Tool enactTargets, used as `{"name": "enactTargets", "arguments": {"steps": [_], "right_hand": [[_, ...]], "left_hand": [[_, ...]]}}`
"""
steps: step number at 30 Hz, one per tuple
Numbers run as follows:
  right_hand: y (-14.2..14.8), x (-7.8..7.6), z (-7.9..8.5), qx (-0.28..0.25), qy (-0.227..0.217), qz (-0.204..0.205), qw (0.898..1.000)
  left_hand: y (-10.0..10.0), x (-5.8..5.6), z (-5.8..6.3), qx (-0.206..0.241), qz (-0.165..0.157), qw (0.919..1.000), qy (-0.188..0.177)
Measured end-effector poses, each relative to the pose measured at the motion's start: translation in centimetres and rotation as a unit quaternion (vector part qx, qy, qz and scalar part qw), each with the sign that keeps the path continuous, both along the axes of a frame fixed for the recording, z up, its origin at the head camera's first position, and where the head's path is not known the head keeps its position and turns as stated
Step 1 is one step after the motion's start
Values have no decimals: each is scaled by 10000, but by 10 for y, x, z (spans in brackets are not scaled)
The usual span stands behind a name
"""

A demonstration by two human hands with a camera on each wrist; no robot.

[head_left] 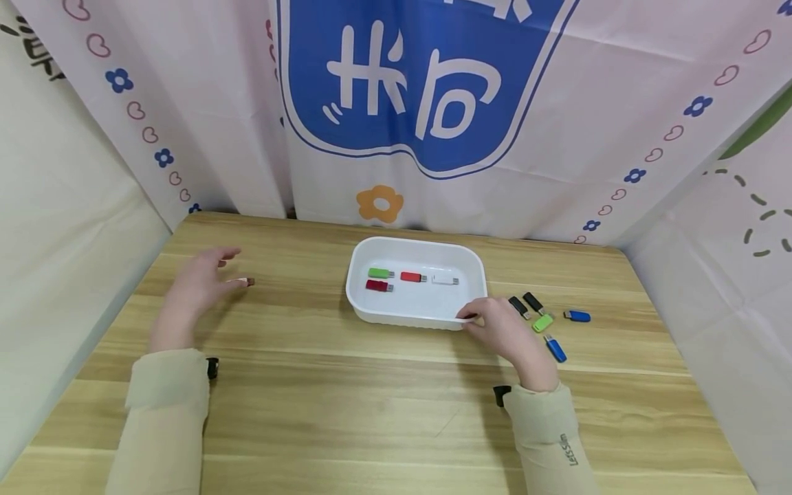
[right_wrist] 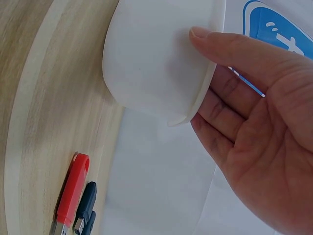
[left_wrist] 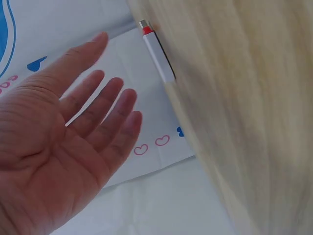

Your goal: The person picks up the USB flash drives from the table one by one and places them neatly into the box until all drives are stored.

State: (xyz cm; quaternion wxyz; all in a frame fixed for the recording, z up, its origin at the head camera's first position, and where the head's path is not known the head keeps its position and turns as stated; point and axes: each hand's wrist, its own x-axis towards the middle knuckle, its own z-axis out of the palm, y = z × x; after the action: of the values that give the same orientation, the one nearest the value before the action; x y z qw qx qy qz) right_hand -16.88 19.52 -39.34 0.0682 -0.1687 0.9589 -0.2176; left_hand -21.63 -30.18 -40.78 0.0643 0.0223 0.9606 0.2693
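My right hand [head_left: 502, 331] pinches the near right corner of a white plastic box [head_left: 417, 324]. In the right wrist view, its thumb lies on the outer wall and the other fingers are over the rim. Inside the box lie a green USB stick [head_left: 380, 273], a dark red one [head_left: 379, 285], a red one [head_left: 413, 277] and a white one [head_left: 442, 280]. At the left, my left hand [head_left: 194, 285] hovers with fingers spread and nothing held. Close to it a white USB stick with a red end [left_wrist: 159, 56] lies on the table, partly hidden by the thumb in the head view.
Right of the box lie black USB sticks [head_left: 533, 302], a lime green one [head_left: 542, 323] and blue ones [head_left: 555, 348]. The right wrist view shows a red stick [right_wrist: 73, 188] on the wooden table [head_left: 346, 426]. A printed curtain [head_left: 235, 137] hangs behind the table.
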Motion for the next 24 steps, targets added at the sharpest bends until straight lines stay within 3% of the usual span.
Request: {"name": "enactTargets", "arguments": {"steps": [4, 13, 24], "right_hand": [[0, 0, 1, -22, 5, -4, 10000], [1, 1, 2, -18, -26, -17, 10000], [1, 2, 2, -9, 27, -13, 10000]], "left_hand": [[2, -2, -2, -126, -150, 9997, -126], [2, -5, -7, -543, -341, 9979, -1], [1, -1, -10, -600, -395, 9974, -72]]}}
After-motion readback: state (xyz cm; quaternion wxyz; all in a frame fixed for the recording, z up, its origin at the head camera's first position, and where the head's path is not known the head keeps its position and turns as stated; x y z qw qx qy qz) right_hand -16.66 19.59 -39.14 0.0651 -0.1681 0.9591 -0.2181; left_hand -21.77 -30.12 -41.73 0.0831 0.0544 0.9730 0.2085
